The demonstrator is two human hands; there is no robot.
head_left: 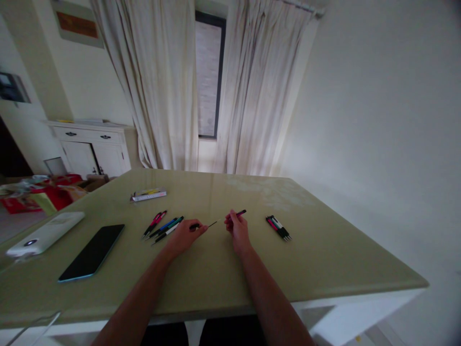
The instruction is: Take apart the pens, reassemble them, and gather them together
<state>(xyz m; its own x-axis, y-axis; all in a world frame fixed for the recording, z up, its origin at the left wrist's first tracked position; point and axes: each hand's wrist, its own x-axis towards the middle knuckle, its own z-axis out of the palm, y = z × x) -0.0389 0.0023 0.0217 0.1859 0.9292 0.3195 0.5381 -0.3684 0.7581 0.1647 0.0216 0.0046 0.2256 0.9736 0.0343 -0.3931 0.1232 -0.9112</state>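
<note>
Between the fingertips of my left hand (184, 236) is a thin pen refill (213, 224), its end pointing right toward my other hand. A short black piece (194, 226), perhaps a pen part, also sits in the left fingers. My right hand (238, 231) pinches a pink and black pen barrel (241, 212), tilted up to the right. Left of my left hand lie several pens (167, 227) in blue, green and white, with red pens (154, 224) beside them. To the right of my right hand, several pens (278, 228) lie side by side.
At the left of the green table (223, 278) lie a dark-screened tablet or phone (92, 252) and a white device (46, 234). Farther back is a small open box (148, 195) with something yellow. A white cable (46, 324) hangs over the front left edge.
</note>
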